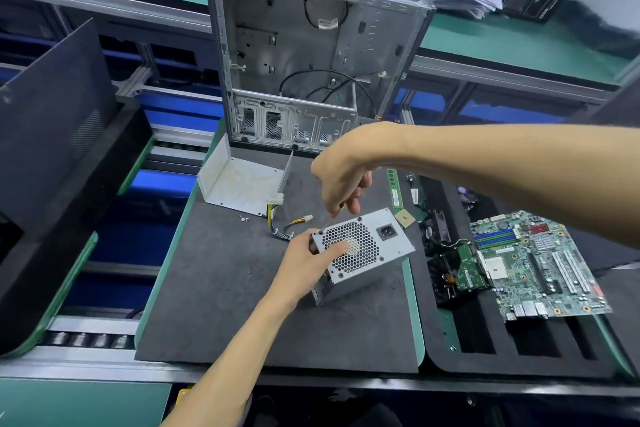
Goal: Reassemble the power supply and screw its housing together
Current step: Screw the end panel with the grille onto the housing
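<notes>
On the dark foam mat (221, 288) in front of the gutted computer case (311, 45), the power supply (363, 250) sits tilted, fan grille up. The left hand (304, 263) grips its near corner, thumb on the grille. The right hand (341, 180) has its fingers curled round a screwdriver (327, 222), tip at the grille's corner.

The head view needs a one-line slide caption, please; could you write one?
Left hand steadies the power supply while the right hand drives a screwdriver into its corner.
</notes>
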Tool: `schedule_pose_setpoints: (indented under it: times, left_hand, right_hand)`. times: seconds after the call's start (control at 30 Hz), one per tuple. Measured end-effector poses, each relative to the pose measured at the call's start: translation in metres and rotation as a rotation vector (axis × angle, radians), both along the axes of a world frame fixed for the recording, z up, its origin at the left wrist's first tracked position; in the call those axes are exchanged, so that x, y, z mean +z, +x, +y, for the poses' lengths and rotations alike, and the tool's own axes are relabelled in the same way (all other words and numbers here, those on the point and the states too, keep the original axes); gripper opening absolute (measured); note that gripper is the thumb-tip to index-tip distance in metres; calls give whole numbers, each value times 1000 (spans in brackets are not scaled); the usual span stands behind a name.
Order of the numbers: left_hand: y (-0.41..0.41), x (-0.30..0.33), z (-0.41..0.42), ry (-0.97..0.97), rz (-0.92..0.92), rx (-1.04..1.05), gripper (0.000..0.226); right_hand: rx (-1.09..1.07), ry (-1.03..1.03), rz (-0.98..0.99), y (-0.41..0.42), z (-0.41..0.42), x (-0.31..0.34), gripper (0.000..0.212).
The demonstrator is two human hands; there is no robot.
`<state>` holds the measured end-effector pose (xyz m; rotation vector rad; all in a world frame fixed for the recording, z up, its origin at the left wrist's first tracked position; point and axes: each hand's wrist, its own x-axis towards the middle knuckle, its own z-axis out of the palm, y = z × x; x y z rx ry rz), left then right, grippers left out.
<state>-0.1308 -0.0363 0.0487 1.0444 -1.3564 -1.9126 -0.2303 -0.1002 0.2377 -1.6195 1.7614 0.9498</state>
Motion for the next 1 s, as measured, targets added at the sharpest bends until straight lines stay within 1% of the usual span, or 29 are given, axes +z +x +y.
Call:
schedule_pose_setpoints:
  times: [0.03,0.07,0.17,0.23,0.27,0.37,0.47,0.5,0.57,0.73,1.0]
  left_hand:
    - [0,0,0,2,-4,0,21]
    - [1,0,-2,1,-17,-4,23]
    - [0,1,-11,-1,-54,-59,31]
    - [-2,6,-19,-19,-79,-75,38]
    - [-4,9,-23,-45,-99,-71,38]
    - [-17,18,-35,-133,-142,-67,25]
    - [-28,21,-41,-202,-198,-99,12]
    - [-30,21,-40,-217,-200,-106,9]
    - [-32,18,-37,-252,-182,-92,11]
    - [-32,11,-30,-263,-126,-43,11]
    - [-31,10,-31,-262,-126,-49,14]
  right_hand:
    - [42,-23,8,-3,3,4,34]
    - [62,-47,12,-7,8,9,35]
    - [53,-135,-40,-26,23,26,23]
    - [68,-212,-61,-42,29,39,20]
    - [90,-249,-57,-51,31,44,20]
    - [172,-383,-35,-76,40,51,22]
    - [222,-485,8,-91,49,43,19]
    - [226,-500,13,-94,51,41,19]
    - [230,-524,12,-100,54,35,18]
    - [265,-580,-11,-106,52,18,15]
    - [280,-559,1,-108,47,10,14]
